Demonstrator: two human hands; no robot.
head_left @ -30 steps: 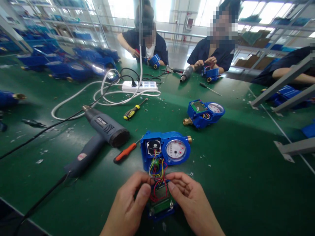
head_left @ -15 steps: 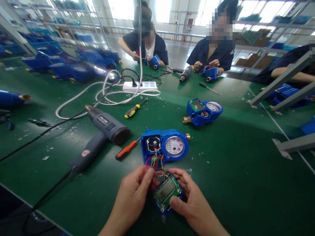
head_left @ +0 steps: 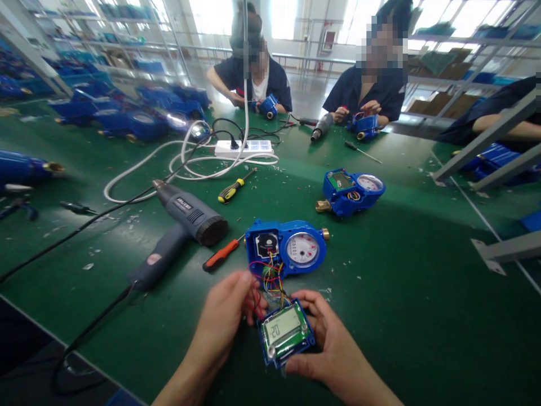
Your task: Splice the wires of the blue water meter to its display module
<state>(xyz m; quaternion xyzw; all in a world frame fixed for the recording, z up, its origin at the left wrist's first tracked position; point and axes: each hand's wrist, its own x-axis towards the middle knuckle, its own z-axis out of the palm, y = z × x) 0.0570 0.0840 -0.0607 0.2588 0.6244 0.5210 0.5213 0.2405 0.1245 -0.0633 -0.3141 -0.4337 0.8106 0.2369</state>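
My right hand (head_left: 327, 344) grips a blue-framed LCD circuit board (head_left: 285, 331) by its right side, thumb at the lower edge. Its screen faces up and shows digits. Between thumb and fingers, my left hand (head_left: 230, 313) pinches thin red wires (head_left: 255, 299) at the board's upper left. Several coloured wires (head_left: 276, 276) run from the board into the open box of a blue water meter (head_left: 287, 248) just beyond my hands. The meter lies on the green table with its round dial facing up, and a black part sits inside its box.
A heat gun (head_left: 190, 217) and an orange screwdriver (head_left: 220, 255) lie left of the meter. Farther off are a yellow screwdriver (head_left: 231, 190), a white power strip (head_left: 244, 148) with looped cable, and a second blue meter (head_left: 354, 192). Co-workers sit opposite; grey metal struts (head_left: 486, 141) stand at right.
The board has turned flatter toward me, and its digits show more clearly. My left hand has moved slightly left and up with the red wires. My right thumb has slid to the board's lower edge.
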